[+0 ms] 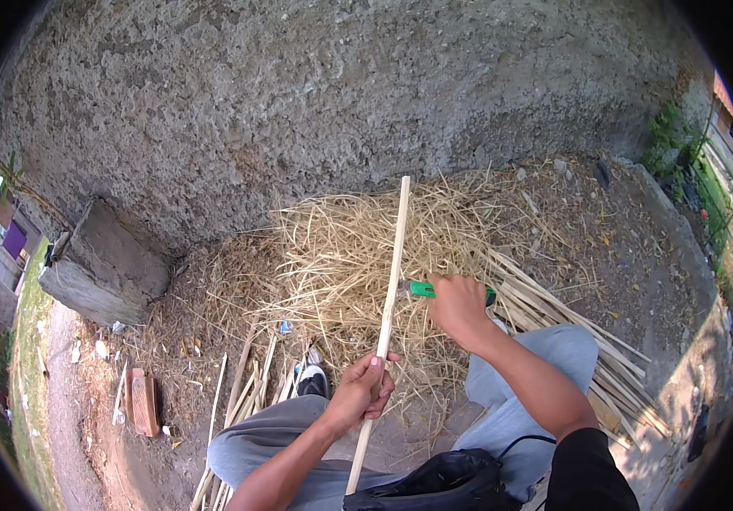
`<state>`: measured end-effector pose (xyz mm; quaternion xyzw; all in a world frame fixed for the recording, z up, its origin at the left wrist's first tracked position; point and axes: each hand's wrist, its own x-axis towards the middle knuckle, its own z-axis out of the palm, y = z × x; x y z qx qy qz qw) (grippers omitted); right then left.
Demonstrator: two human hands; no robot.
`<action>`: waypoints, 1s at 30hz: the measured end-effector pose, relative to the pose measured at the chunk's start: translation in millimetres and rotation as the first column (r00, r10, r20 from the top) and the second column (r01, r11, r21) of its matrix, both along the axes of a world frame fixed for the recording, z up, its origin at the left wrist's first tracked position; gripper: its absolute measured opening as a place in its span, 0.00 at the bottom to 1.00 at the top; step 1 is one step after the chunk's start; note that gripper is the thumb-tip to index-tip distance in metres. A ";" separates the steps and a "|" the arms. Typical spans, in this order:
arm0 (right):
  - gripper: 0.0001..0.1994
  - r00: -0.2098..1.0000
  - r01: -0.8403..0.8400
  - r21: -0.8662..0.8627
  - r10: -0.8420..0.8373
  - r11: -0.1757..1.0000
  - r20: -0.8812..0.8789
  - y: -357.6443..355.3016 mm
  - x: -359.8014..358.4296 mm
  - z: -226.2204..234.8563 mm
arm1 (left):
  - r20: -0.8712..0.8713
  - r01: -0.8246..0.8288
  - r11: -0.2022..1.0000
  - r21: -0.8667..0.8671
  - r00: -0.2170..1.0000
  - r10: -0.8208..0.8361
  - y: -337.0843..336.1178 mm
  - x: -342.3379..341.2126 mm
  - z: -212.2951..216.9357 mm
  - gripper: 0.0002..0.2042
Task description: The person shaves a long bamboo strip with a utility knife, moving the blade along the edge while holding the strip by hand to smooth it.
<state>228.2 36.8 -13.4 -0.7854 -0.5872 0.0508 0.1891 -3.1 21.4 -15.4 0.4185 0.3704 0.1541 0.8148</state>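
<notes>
A long, pale strip of split wood or bamboo (398, 234) slants up from my lap, its far end over the pile of shavings. Around its lower half my left hand (362, 390) is closed, thumb lying along the top. My right hand (458, 308) grips a green utility knife (422, 289). The knife's front end meets the right side of the strip, above my left hand; the blade itself is too small to make out clearly. Beneath both hands spreads a heap of thin, curly shavings (341, 247).
Several long strips (571, 328) lie in a bundle by my right leg, and more strips (251, 383) lie by my left. A rough wall (366, 94) rises ahead. On the left are a concrete block (106, 264) and a reddish brick (142, 402). A black bag (443, 485) rests on my lap.
</notes>
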 end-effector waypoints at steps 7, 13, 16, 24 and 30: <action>0.09 0.985 -0.112 -0.077 0.101 0.991 -0.139 -5.2 -18.6 9.7 | -0.017 -0.026 0.999 0.026 0.999 0.027 -4.8 1.1 -26.3 0.15; 0.08 0.993 -0.073 -0.095 0.063 0.993 -0.102 6.9 -18.0 -10.3 | -0.353 0.147 0.601 0.786 0.904 0.240 -14.0 10.5 -16.0 0.18; 0.08 0.996 -0.078 -0.059 0.076 0.995 -0.048 13.3 -17.1 -12.9 | -0.408 0.221 0.554 0.803 0.880 0.241 -7.4 8.6 -2.4 0.17; 0.08 0.995 -0.092 -0.092 0.087 0.991 -0.052 29.6 -26.4 -13.8 | -0.494 0.327 0.475 0.817 0.822 0.283 -2.0 8.2 9.5 0.15; 0.08 0.992 -0.124 0.106 0.121 0.987 0.042 43.8 -25.4 -37.2 | -0.524 0.326 0.532 0.781 0.806 0.275 -4.8 9.9 19.6 0.14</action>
